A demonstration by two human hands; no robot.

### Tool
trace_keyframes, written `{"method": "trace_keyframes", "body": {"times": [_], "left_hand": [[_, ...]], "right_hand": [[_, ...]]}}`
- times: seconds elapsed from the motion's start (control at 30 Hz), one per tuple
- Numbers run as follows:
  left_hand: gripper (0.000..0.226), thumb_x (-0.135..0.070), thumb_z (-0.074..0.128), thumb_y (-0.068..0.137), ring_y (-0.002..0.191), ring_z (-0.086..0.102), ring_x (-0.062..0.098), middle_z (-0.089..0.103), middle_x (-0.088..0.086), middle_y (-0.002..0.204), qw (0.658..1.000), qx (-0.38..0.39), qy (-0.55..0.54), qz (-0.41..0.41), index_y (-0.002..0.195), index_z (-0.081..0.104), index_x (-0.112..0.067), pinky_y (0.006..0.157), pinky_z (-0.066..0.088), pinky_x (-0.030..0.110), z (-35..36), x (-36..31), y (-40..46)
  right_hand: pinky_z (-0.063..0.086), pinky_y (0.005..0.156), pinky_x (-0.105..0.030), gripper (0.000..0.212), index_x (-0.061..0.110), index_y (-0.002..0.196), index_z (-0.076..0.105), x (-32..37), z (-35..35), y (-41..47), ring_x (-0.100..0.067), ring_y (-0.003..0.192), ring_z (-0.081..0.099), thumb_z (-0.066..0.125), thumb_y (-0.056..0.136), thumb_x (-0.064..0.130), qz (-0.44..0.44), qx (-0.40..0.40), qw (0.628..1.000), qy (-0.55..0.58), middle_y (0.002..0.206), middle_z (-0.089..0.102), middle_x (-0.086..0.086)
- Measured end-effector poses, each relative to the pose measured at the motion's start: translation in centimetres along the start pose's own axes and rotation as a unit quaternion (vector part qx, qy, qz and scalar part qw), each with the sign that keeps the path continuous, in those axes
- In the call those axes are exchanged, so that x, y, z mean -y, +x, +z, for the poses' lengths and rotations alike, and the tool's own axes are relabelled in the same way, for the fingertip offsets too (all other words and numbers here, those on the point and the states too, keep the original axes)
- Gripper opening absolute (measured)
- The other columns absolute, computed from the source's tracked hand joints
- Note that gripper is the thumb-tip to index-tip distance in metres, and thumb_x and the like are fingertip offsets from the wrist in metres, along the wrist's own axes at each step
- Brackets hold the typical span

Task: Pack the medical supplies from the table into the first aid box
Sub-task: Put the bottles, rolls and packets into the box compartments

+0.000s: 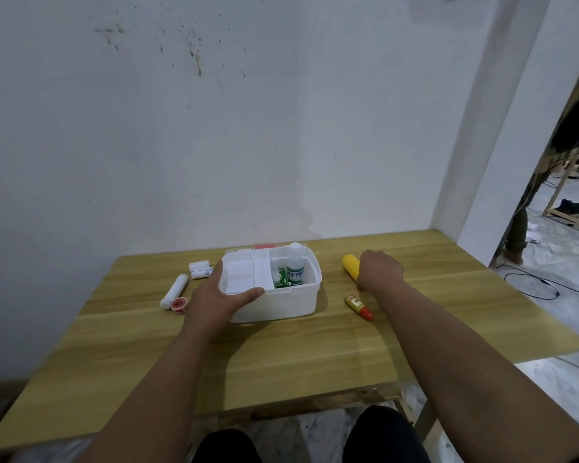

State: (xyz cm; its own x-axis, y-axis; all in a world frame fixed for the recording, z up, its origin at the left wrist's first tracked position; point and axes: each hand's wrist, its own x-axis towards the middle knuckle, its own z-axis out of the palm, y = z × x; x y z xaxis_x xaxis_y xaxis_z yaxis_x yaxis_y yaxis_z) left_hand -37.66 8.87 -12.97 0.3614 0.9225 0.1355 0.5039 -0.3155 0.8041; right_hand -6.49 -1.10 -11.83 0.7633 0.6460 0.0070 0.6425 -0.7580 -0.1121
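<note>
The table (281,355) is a yellowish wood with long, paler and darker plank bands running across it. The box (281,302) is plain translucent white, with a red patch showing at its far edge. Inside it stand a white bottle (295,267) with a green-and-white label and a green carton (281,279). Right of the box lie a yellow bottle (351,266) and a small yellow tube (358,306) with a red cap. Left of it lie a white roll (174,290), a small red-pink cup (179,305) and two white rolls (201,269) with dark print. The wall (181,128) is white, speckled with dark greenish stains.
</note>
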Motion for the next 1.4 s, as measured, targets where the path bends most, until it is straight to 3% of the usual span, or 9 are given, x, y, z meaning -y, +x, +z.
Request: {"method": "trace_keyframes", "body": {"times": [0.13,0.3,0.5,0.77,0.93,1.1,1.27,1.4], "left_hand": [[0.11,-0.064,0.081,0.066,0.139,0.041,0.024,0.045,0.0,0.154,1.0,-0.001,-0.002,0.003,0.157,0.028,-0.031,0.099,0.043,0.042,0.0,-0.1,-0.1],[0.111,-0.064,0.081,0.067,0.14,0.04,0.026,0.043,0.002,0.155,1.0,-0.002,-0.001,-0.001,0.157,0.027,-0.03,0.101,0.042,0.044,0.0,-0.2,-0.1],[0.11,-0.063,0.081,0.068,0.138,0.042,0.027,0.044,0.003,0.155,1.0,0.001,0.008,0.003,0.157,0.026,-0.029,0.099,0.045,0.043,0.0,-0.3,-0.1],[0.113,-0.063,0.081,0.067,0.14,0.041,0.029,0.041,0.005,0.156,1.0,0.0,0.013,-0.005,0.158,0.025,-0.027,0.102,0.044,0.046,0.1,-0.2,-0.1],[0.113,-0.062,0.082,0.067,0.14,0.04,0.029,0.04,0.006,0.157,1.0,-0.001,0.008,-0.004,0.158,0.026,-0.025,0.102,0.044,0.045,0.2,-0.1,0.0],[0.115,-0.064,0.081,0.066,0.142,0.038,0.029,0.039,0.006,0.158,1.0,0.0,0.008,-0.009,0.159,0.025,-0.026,0.104,0.043,0.047,0.2,0.1,0.1],[0.114,-0.065,0.081,0.065,0.14,0.04,0.029,0.04,0.005,0.157,1.0,-0.002,0.014,-0.008,0.158,0.026,-0.027,0.102,0.045,0.047,0.2,0.1,0.1],[0.115,-0.067,0.08,0.064,0.141,0.039,0.03,0.038,0.005,0.158,1.0,0.004,0.021,-0.011,0.158,0.024,-0.029,0.102,0.045,0.048,0.2,0.2,0.2]], "right_hand": [[0.045,0.067,-0.033,0.027,0.013,0.099,0.061,-0.5,-1.0,0.8,-0.029,0.096,0.066,0.078,0.084,0.026,0.001,-0.034,0.995,0.09,0.104,0.068,-0.009],[0.047,0.066,-0.029,0.028,0.009,0.1,0.078,-0.7,-2.0,1.7,-0.023,0.084,0.067,0.084,0.077,0.024,0.0,-0.088,0.959,0.269,0.095,0.076,-0.009],[0.048,0.082,-0.029,0.041,0.008,0.113,0.076,0.3,-3.7,1.5,-0.024,0.108,0.067,0.083,0.078,0.028,-0.022,-0.151,0.924,0.351,0.116,0.073,-0.007],[0.055,0.093,-0.033,0.042,0.014,0.111,0.078,3.9,-7.7,0.5,-0.016,0.102,0.07,0.085,0.075,0.034,-0.073,-0.187,0.87,0.45,0.11,0.076,0.0],[0.064,0.075,-0.043,0.04,0.015,0.103,0.079,6.6,-9.2,-0.4,-0.018,0.09,0.073,0.088,0.068,0.034,-0.123,-0.153,0.843,0.501,0.099,0.074,0.004],[0.065,0.06,-0.04,0.036,0.006,0.103,0.077,8.3,-9.5,-1.9,-0.023,0.081,0.074,0.091,0.072,0.02,-0.185,-0.057,0.881,0.431,0.092,0.069,-0.001],[0.061,0.084,-0.037,0.036,0.011,0.104,0.079,9.2,-7.1,-2.4,-0.019,0.094,0.07,0.09,0.072,0.023,-0.239,-0.053,0.932,0.266,0.104,0.075,-0.003],[0.055,0.081,-0.028,0.032,0.01,0.102,0.079,9.4,-5.5,-2.6,-0.018,0.097,0.068,0.088,0.073,0.017,-0.234,-0.035,0.945,0.225,0.105,0.075,-0.003]]}}
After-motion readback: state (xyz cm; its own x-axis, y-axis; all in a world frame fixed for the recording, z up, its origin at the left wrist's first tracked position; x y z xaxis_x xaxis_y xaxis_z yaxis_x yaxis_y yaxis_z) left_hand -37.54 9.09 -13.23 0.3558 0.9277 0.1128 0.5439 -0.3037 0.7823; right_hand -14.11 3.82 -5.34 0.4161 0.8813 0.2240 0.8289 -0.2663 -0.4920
